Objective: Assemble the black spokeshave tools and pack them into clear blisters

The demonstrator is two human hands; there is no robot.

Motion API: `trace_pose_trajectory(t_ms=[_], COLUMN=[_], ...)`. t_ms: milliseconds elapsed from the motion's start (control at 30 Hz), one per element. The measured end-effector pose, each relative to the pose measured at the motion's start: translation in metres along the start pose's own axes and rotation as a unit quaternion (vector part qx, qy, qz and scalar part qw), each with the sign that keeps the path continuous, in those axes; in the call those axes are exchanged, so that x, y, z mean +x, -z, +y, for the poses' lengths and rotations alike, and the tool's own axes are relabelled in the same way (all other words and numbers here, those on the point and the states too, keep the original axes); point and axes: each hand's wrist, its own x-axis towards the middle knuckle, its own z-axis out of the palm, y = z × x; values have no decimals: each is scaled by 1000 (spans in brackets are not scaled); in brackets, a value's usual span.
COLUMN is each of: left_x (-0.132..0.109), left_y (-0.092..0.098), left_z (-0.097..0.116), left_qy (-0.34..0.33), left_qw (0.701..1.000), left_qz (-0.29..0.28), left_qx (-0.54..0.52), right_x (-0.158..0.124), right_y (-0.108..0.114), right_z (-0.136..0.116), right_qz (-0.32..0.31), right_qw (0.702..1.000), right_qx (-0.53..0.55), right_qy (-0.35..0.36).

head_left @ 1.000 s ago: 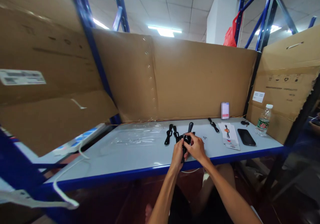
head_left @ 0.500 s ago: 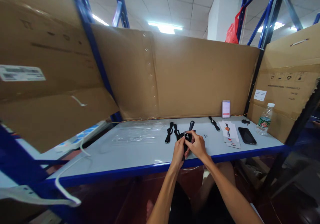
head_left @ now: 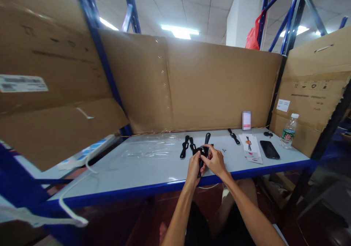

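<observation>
Both hands are on a black spokeshave held tilted just above the table's front edge, one handle pointing away and the other down towards me. My left hand is wrapped round its lower part. With fingers pinched at its middle, my right hand covers most of the blade area; any small part between those fingers is hidden. Two more black spokeshaves, one farther left and one close behind my left hand, lie on the table. Small silvery parts, perhaps screws, rest right of my right hand.
Another spokeshave lies farther back, beside printed cards. A black phone, keys, a water bottle and a propped-up phone stand or lie at right. Clear plastic sleeves are spread at left. Cardboard walls enclose the table.
The view has shifted slightly. My hands keep hold of the spokeshave, and its lower handle shows a little more below my left hand. The right fingers have shifted slightly at its middle.
</observation>
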Motion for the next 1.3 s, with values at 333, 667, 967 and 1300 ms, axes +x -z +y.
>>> trace_pose_trajectory(t_ms=[333,667,967,1300], left_x=[3,2,3,3], left_y=[1,-1,-1,-4], left_z=[-3,0,0,-1], left_qy=[2,18,20,6], left_qw=[1000,1000,999,1000], left_qz=[5,-1,5,4], left_qx=[12,15,26,29], right_x=[2,4,18,27], right_y=[-4,2,36,31], right_z=[9,16,15,4], right_qz=[-6,33,-105,-123], right_qw=[999,991,962,928], right_qx=[44,99,-163,-286], right_qy=[-10,82,193,207])
